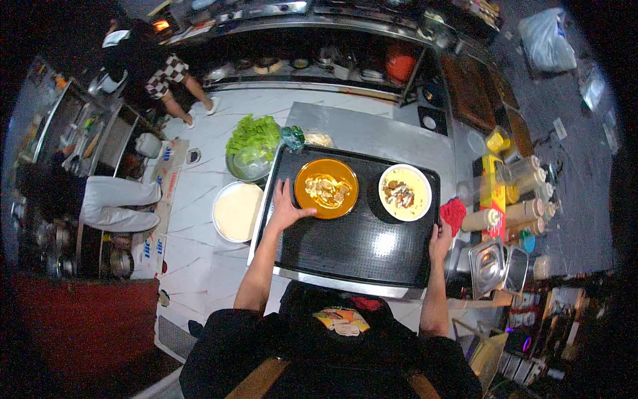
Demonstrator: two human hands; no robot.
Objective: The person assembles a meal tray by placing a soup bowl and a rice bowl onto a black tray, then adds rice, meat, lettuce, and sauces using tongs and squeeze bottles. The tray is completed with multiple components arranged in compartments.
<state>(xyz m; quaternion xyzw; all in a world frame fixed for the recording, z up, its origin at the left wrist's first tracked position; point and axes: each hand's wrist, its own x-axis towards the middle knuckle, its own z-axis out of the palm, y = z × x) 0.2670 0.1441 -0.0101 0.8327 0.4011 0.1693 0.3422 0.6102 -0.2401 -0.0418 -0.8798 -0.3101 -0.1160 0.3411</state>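
Right now my left hand [287, 211] lies flat and spread on the black tray [359, 249], thumb touching the orange bowl [326, 188], while my right hand [440, 241] curls over the tray's right edge. I judge I'm steadying it; lifting calls for a left-edge grip too. Sauce bottles [525, 193] crowd the right, lettuce [253, 135] the left.

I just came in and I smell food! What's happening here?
A person stands at a black tray on a steel counter. Their left hand rests flat on the tray beside an orange bowl of food; their right hand grips the tray's right edge. A white bowl sits there too.
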